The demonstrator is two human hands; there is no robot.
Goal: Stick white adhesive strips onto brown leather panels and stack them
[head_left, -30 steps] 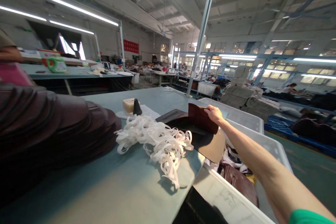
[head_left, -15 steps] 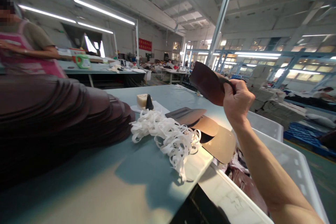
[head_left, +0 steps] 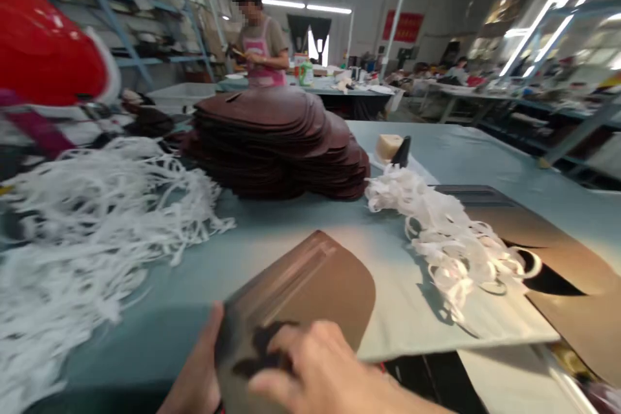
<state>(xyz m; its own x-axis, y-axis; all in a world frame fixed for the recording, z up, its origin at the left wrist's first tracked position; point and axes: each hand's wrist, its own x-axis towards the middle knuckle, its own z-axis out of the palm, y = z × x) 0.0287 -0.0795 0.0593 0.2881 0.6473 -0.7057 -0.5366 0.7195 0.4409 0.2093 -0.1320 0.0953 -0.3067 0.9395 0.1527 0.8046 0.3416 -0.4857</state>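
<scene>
A brown, rounded flat piece (head_left: 310,284) lies at the near edge of the blue-grey table. My left hand (head_left: 198,369) holds its left edge, with the thumb along the side. Over its lower part is my right hand (head_left: 315,362), blurred, its fingers curled near a small dark thing that I cannot make out. Beyond them stands a tall stack of dark brown pieces (head_left: 281,136). White curled strips (head_left: 446,233) lie to the right, beside more brown pieces (head_left: 548,233). A larger heap of white strips (head_left: 107,207) covers the left side.
A yellowish block (head_left: 389,147) and a black cone (head_left: 402,152) stand behind the strips. At the upper left is a red, shiny object (head_left: 48,45). A person in a pink apron (head_left: 262,52) stands behind the stack.
The view has swung left and down. My right hand has come from the raised dark piece at the right to the brown piece in front of me. My left hand has come into view.
</scene>
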